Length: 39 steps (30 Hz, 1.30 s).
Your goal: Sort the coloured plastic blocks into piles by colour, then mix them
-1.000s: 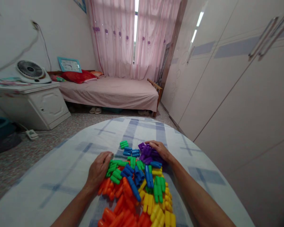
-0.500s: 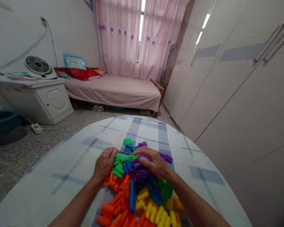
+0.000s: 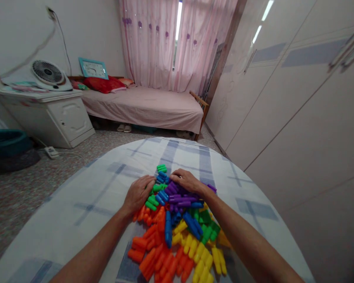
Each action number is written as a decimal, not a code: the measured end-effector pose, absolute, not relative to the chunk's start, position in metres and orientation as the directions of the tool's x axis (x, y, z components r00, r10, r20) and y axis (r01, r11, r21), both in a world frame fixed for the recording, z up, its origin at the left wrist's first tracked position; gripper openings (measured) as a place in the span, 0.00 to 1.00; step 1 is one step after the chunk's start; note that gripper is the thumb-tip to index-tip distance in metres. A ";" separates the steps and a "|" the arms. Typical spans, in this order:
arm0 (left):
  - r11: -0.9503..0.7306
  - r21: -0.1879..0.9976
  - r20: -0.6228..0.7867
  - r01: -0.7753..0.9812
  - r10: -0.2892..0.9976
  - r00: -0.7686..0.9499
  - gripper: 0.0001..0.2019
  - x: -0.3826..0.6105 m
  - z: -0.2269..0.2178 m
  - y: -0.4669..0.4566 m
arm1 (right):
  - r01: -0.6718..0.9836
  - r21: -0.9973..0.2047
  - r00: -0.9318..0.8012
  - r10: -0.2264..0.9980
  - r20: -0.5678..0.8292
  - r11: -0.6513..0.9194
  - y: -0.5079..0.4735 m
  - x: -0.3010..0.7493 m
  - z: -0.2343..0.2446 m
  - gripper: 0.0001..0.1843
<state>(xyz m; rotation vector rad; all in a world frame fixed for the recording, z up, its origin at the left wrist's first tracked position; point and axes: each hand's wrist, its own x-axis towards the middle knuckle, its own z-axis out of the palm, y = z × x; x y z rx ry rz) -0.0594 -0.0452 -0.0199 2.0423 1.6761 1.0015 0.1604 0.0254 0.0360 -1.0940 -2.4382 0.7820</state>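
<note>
A heap of plastic peg-shaped blocks (image 3: 177, 232) in orange, yellow, green, blue and purple lies on a round table with a checked cloth (image 3: 85, 204). My left hand (image 3: 139, 193) rests curled against the heap's left side, on green and orange pieces. My right hand (image 3: 187, 181) lies over the far part of the heap, fingers bent down onto purple and blue pieces (image 3: 177, 193). Neither hand lifts a block. A small green piece (image 3: 161, 168) lies just beyond the fingers.
White wardrobe doors (image 3: 297, 102) run along the right. Beyond the table stand a bed with a pink cover (image 3: 147, 108), a white cabinet with a fan (image 3: 48, 74) on it, and a teal basin (image 3: 4, 141) on the floor at left.
My right hand swept from the far right of the heap toward the middle, dragging purple pieces inward. Both hands have drawn closer together and the heap is more bunched. The view tilted slightly.
</note>
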 end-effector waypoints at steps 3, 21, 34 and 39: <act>-0.302 0.643 0.300 0.704 0.945 0.132 0.24 -0.060 -0.020 -0.047 | 0.499 -0.616 -0.666 0.725 0.178 0.609 -0.007 0.165 0.052 0.12; -0.300 0.744 0.328 0.597 0.942 0.064 0.24 -0.050 0.018 -0.123 | 0.759 -0.622 0.121 0.898 0.423 0.190 -0.141 0.263 0.016 0.23; -0.095 0.801 0.292 0.592 0.924 -0.247 0.29 -0.011 -0.021 -0.159 | 0.606 -0.795 0.168 0.973 0.160 0.026 -0.108 0.227 -0.011 0.28; -0.144 0.853 0.242 0.501 0.961 -0.136 0.32 0.000 -0.014 -0.143 | 0.492 -0.861 -0.040 0.991 0.125 0.128 -0.090 0.213 0.003 0.27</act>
